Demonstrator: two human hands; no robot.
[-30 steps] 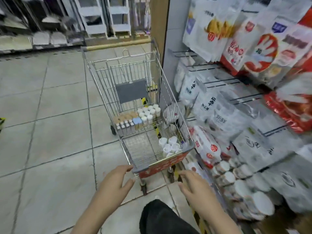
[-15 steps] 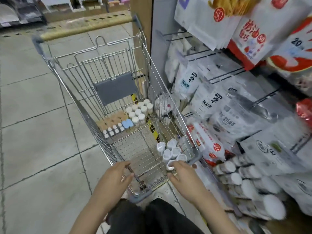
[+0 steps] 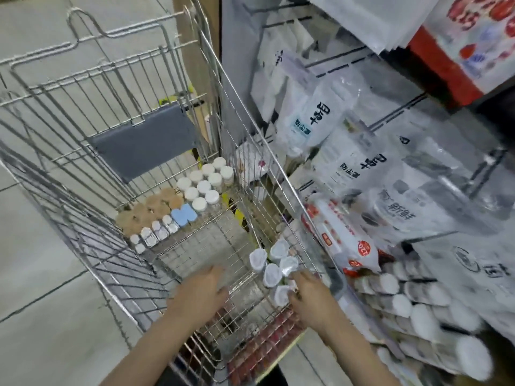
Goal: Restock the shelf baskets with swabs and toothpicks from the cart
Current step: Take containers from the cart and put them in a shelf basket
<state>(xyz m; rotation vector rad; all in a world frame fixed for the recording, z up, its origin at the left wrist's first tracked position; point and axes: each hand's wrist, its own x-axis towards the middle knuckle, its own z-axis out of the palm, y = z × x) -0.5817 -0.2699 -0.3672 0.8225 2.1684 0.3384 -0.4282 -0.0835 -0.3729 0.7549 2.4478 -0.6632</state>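
A: Where are the hands?

B: Both are inside the cart, at its near end. The left hand hangs over the bare wire floor with its fingers straight and spread, holding nothing. Whether it touches the wire I cannot tell.

A: And the right hand?

B: The right hand is at the near right corner, on the white cups. Its fingers are curled at the nearest cup of that cluster, but the blur does not show whether they have closed round it.

A: How do the cups stand?

B: They are bunched together against the cart's right wall, white tops facing up toward the camera, touching one another.

A: What else is in the cart?

B: At the far end, a row runs across the floor. White-lidded jars stand in the far right corner, packed in two lines. Left of them sit tan lids and two blue lids, with small clear bottles along the near side of that row. A grey flap hangs on the far wall above them.

A: And the shelf?

B: It runs just beside the cart's right wall. Hanging bags fill the upper part. Lower down, near the right hand, white-capped tubs lie on their sides in rows, and a red-and-white pack lies just above them.
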